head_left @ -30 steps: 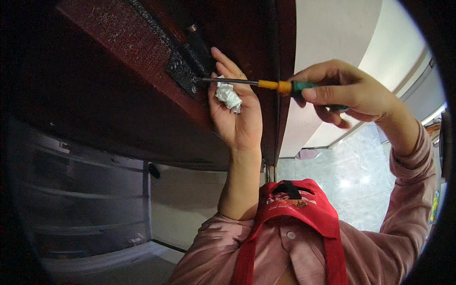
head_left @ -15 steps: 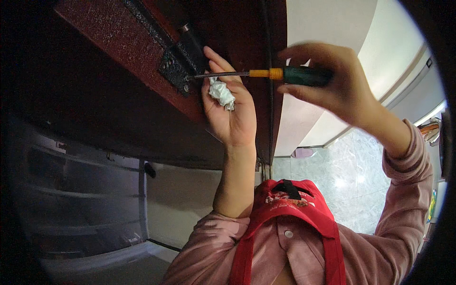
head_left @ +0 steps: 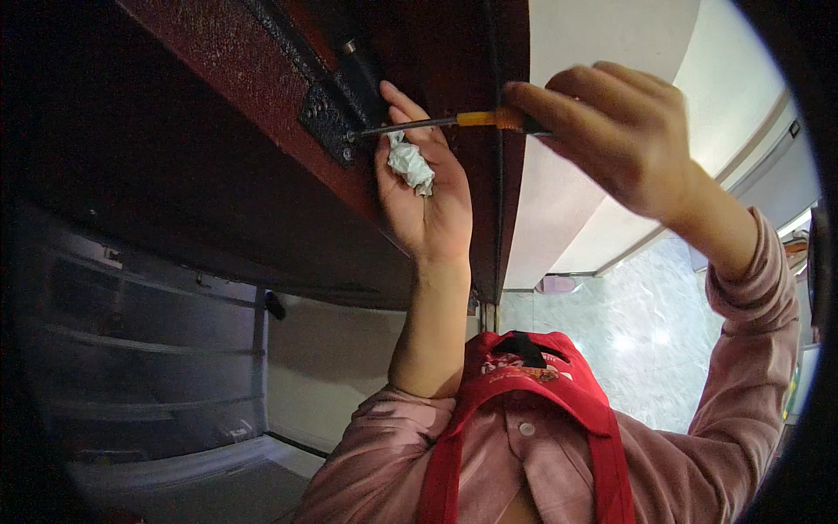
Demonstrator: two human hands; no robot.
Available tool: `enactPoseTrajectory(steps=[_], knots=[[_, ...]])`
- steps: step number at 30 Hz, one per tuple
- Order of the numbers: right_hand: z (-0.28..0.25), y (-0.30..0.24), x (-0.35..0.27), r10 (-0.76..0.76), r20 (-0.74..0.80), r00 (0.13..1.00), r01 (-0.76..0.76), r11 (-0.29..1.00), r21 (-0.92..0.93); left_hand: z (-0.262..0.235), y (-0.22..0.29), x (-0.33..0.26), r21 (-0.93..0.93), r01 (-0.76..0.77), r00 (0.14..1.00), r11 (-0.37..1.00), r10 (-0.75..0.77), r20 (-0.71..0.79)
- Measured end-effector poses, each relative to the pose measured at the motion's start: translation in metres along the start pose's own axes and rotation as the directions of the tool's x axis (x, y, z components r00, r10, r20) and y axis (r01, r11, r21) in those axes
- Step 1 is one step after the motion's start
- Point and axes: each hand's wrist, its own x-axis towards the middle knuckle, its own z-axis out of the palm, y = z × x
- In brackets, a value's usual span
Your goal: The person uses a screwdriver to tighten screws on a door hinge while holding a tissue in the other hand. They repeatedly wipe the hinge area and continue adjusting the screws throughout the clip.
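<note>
My right hand is closed round the handle of a screwdriver with a yellow collar; its fingers hide most of the dark green handle. The long thin shaft runs left, and its tip meets a screw on a black metal hinge. Another screw head shows on the plate, just below the tip. Palm up under the shaft, my left hand cradles a crumpled piece of white paper. Its fingers reach up beside the hinge, against the dark reddish-brown wood.
A dark door edge runs vertically between my hands. Pale wall and a grey marbled floor lie to the right. Dark shelving stands at lower left. I wear a red apron over pink sleeves.
My right hand has rolled over the screwdriver handle, its fingers now covering it more. The tip stays at the hinge. My left hand keeps its place with the paper.
</note>
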Motion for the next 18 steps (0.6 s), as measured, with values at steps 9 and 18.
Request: enactPoseTrajectory(steps=[9, 18], knots=[[0.0, -0.013, -0.001, 0.458, 0.46, 0.761, -0.646, 0.594, 0.479, -0.001, -0.004, -0.001, 0.045, -0.038, 0.999, 0.998, 0.039, -0.004], [-0.004, -0.019, 0.005, 0.539, 0.368, 0.758, -0.637, 0.488, 0.597, 0.008, -0.008, -0.002, 0.037, -0.084, 0.996, 0.996, 0.085, -0.027]])
